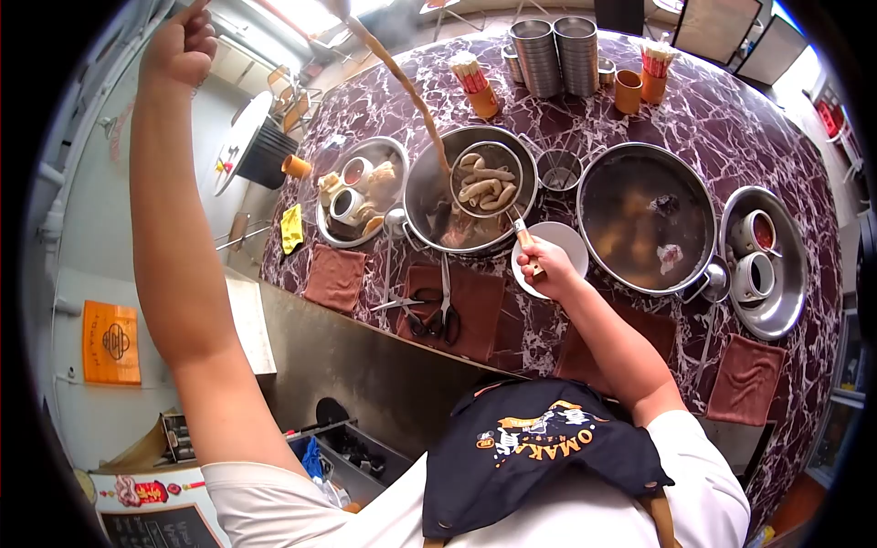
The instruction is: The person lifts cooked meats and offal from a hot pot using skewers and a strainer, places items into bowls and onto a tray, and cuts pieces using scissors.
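Observation:
My right hand (553,268) is closed round the wooden handle of a strainer (518,212). Its round basket, filled with pale, plump, tube-like pieces of food (489,187), rests over the left steel pot (420,146). Raised high at the upper left, my left hand (183,46) has curled fingers. Part of what looks like a ladle bowl (336,7) shows at the top edge; its handle towards that hand is cut off. From the bowl a brown stream of liquid (406,87) falls to the strainer's left side. A white plate (559,251) lies under my right hand.
On the right stand a second pot (647,219) of dark broth and a steel basin (786,292) with cups; another basin (393,151) is at left. Scissors (445,315) lie on a brown cloth (480,297). Stacked metal cups (575,55) and chopstick holders (484,102) stand behind.

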`<action>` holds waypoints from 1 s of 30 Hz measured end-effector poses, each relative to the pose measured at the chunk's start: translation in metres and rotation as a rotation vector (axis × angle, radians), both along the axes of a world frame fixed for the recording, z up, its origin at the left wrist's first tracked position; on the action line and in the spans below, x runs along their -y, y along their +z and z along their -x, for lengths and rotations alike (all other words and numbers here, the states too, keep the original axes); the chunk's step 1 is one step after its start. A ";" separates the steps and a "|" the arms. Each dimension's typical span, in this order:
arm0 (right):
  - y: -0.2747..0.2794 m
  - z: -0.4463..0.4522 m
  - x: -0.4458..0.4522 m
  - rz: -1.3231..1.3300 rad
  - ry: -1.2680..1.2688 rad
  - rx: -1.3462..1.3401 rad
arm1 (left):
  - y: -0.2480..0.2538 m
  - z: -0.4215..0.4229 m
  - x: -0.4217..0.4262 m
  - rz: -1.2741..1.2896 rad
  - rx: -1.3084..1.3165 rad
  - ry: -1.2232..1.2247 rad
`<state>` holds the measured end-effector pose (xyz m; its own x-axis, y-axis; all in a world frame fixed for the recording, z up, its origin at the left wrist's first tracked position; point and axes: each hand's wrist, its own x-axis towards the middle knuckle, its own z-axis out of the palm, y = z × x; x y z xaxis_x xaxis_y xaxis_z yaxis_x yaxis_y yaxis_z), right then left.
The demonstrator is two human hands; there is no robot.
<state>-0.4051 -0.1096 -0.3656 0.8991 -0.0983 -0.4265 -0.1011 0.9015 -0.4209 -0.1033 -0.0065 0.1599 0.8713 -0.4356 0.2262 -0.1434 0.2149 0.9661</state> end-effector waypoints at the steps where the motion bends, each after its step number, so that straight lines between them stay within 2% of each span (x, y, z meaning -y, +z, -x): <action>1: -0.002 -0.003 0.002 -0.006 0.010 -0.013 | 0.006 0.002 -0.001 -0.004 0.006 0.015; 7: -0.012 -0.012 0.011 -0.023 0.068 -0.019 | 0.059 -0.002 0.005 -0.025 -0.011 0.172; 17: -0.006 -0.017 0.010 -0.142 0.047 -0.036 | 0.138 -0.021 0.015 -0.140 0.108 0.239; 30: -0.003 -0.023 0.009 -0.189 0.042 -0.058 | 0.162 0.036 0.031 -0.201 0.216 0.410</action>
